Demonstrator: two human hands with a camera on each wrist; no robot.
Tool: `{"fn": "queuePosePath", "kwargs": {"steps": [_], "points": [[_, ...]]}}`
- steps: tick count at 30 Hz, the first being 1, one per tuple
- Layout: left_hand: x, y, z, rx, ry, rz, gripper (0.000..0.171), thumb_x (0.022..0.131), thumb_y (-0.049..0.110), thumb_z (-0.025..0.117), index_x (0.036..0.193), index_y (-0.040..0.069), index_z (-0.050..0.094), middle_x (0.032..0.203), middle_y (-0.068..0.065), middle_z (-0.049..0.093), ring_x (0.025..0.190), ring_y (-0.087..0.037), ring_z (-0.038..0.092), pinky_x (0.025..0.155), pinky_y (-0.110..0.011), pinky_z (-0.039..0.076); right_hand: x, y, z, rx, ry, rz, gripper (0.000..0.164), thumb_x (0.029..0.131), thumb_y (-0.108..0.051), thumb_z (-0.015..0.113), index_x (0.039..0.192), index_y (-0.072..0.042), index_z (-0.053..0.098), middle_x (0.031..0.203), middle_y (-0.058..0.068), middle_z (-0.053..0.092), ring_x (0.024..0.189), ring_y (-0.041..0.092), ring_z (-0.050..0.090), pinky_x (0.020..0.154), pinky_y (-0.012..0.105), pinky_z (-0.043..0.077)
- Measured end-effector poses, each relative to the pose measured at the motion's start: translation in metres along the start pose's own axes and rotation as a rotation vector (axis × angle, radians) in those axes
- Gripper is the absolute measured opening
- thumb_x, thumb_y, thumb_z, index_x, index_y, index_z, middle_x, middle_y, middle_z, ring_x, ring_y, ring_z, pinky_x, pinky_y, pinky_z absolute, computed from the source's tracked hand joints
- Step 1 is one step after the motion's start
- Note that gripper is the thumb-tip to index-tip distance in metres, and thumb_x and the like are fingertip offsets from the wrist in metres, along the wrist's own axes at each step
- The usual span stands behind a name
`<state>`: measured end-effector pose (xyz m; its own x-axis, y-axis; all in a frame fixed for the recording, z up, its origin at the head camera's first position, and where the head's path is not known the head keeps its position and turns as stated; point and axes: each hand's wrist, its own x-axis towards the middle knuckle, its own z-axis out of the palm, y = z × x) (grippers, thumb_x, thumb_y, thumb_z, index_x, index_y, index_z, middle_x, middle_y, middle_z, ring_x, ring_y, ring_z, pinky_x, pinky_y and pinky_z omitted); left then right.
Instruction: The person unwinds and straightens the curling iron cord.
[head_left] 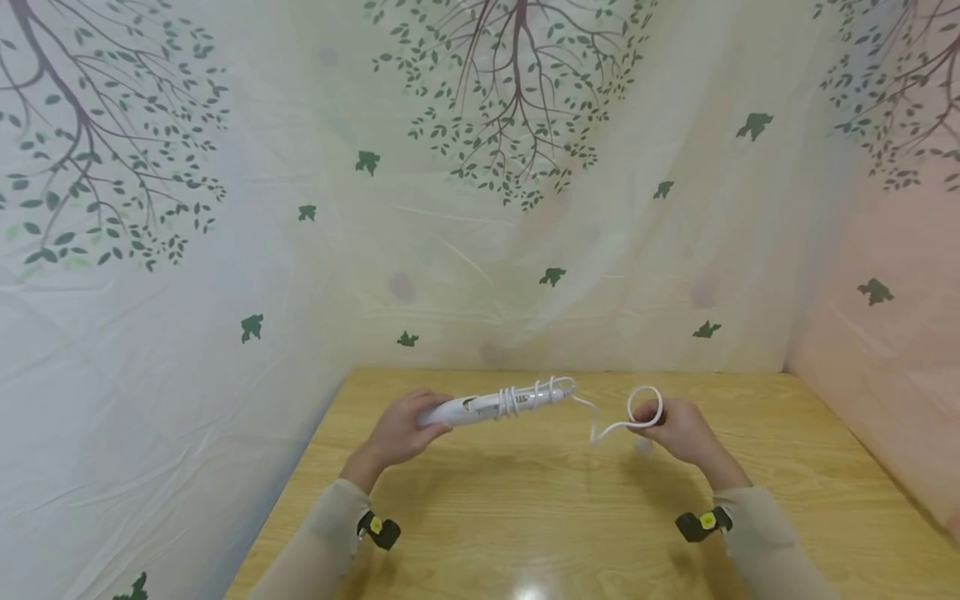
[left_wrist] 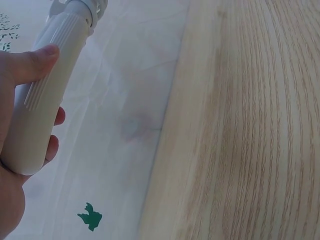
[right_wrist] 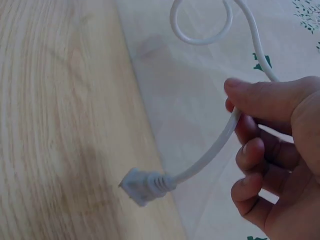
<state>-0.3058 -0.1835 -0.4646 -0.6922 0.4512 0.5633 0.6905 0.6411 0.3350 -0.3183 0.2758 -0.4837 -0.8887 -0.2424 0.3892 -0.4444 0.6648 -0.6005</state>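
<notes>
A white stick-shaped electric appliance (head_left: pixel 457 410) is held by its thick, rounded end in my left hand (head_left: pixel 405 427). In the left wrist view, the thumb lies along ribs on its body (left_wrist: pixel 52 80), and fingertips show on the far side. White power cord (head_left: pixel 508 402) winds several times around the appliance's narrower part. A slack length of cord runs from there to my right hand (head_left: pixel 678 429), with a loop standing by the fingers. Thumb and forefinger pinch the cord in the right wrist view; below them dangles the plug (right_wrist: pixel 145 186). The appliance's exact kind is unclear.
Both hands are above a light wooden table (head_left: pixel 525 508). Pale sheeting (head_left: pixel 480 250) printed with leaves and branches rises behind the table and at both sides. A small black device with a yellow-green mark (head_left: pixel 380 529) sits on each wrist.
</notes>
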Motion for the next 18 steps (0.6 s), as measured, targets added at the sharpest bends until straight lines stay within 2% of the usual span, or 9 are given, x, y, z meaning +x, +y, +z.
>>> {"fn": "queuePosePath", "kwargs": {"steps": [9, 18], "points": [[0.001, -0.001, 0.001, -0.020, 0.006, -0.004, 0.037, 0.083, 0.022, 0.078, 0.119, 0.014, 0.069, 0.104, 0.000, 0.069, 0.088, -0.013, 0.062, 0.074, -0.031, 0.050, -0.003, 0.013, 0.001, -0.076, -0.086, 0.125, 0.012, 0.079, -0.017, 0.079, 0.080, -0.008, 0.071, 0.073, 0.000, 0.069, 0.066, 0.011, 0.057, 0.060, 0.028, 0.046], [-0.001, 0.000, 0.004, -0.025, -0.013, -0.006, 0.037, 0.083, 0.022, 0.078, 0.118, 0.015, 0.069, 0.106, 0.001, 0.069, 0.090, -0.013, 0.063, 0.075, -0.031, 0.051, -0.010, 0.018, 0.008, -0.115, -0.150, 0.128, 0.013, 0.078, -0.016, 0.080, 0.078, -0.008, 0.070, 0.071, -0.001, 0.067, 0.065, 0.011, 0.055, 0.059, 0.028, 0.045]]}}
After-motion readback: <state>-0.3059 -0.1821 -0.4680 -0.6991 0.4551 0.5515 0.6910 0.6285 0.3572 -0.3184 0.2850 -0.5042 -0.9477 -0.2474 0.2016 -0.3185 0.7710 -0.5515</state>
